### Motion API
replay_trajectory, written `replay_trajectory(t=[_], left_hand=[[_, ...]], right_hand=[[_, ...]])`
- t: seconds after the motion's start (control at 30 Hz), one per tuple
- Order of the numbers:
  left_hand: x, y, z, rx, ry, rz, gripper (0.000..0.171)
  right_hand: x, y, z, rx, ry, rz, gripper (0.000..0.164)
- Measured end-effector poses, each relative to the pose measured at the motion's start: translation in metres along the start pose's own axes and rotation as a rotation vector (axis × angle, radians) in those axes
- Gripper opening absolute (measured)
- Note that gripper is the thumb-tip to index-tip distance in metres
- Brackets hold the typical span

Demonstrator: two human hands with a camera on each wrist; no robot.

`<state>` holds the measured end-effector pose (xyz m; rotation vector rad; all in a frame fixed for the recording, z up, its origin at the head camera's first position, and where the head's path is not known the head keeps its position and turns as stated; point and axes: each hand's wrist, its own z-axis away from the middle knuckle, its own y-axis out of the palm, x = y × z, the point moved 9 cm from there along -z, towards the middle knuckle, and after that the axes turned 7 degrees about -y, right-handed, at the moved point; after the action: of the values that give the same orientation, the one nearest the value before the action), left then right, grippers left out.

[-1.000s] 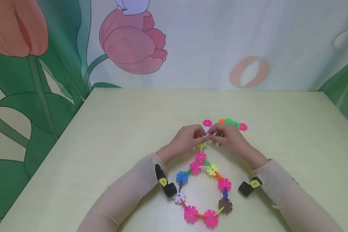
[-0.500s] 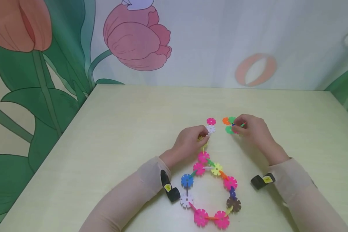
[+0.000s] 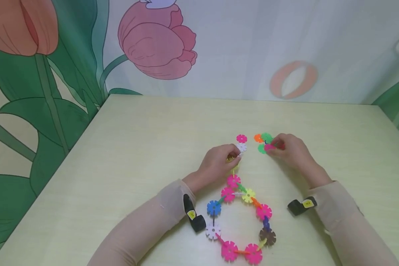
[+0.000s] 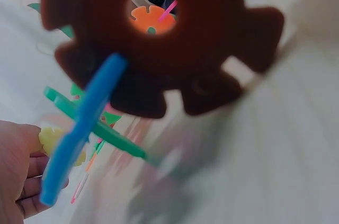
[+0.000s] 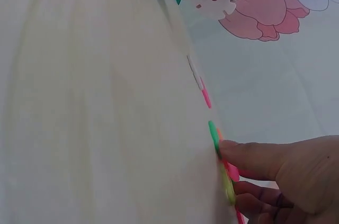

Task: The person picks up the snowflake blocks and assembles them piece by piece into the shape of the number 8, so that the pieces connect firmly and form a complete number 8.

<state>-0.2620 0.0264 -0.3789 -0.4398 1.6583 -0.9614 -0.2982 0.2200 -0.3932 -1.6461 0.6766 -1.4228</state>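
My left hand [image 3: 217, 159] pinches a white flower disc [image 5: 214, 0] at the far end of a chain of slotted plastic flower discs. A yellow disc [image 4: 53, 142] shows by its fingers in the left wrist view. The chain runs down through a pink disc [image 3: 233, 181] into a closed ring with blue, white, brown, yellow and pink discs. My right hand [image 3: 290, 149] is at a small loose pile, thumb and fingers around a pink flower disc [image 5: 233, 172]. A green disc [image 5: 213, 133] lies against the thumb; the fingertips partly hide the pile.
Beyond the left hand lie a loose pink disc [image 3: 241, 138] and a white disc [image 3: 241, 147]. Orange [image 3: 258, 137] and green discs [image 3: 266, 137] lie beside the right fingers. A brown disc [image 4: 212, 91] fills much of the left wrist view. A printed curtain [image 3: 226, 48] hangs behind the table.
My right hand has left the chain end and moved right to the loose pile, where its fingers shift over the discs. The left hand keeps its pinch at the chain end.
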Motion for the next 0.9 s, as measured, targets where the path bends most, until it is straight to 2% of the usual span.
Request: replay_trajectory(t=[0.37,0.7,0.9], left_hand=[[0.001,0.001,0.002,-0.012,0.007,0.012,0.018],[-0.002,0.001,0.002,-0.016,0.021,0.001,0.017],[-0.003,0.001,0.002,-0.018,0.030,0.007,0.017]], right_hand=[[0.009,-0.003,0.002,-0.059,-0.034,-0.056,0.025],[0.014,-0.007,0.003,-0.068,-0.033,-0.136,0.020],[0.028,0.004,0.003,-0.014,-0.069,-0.260,0.020]])
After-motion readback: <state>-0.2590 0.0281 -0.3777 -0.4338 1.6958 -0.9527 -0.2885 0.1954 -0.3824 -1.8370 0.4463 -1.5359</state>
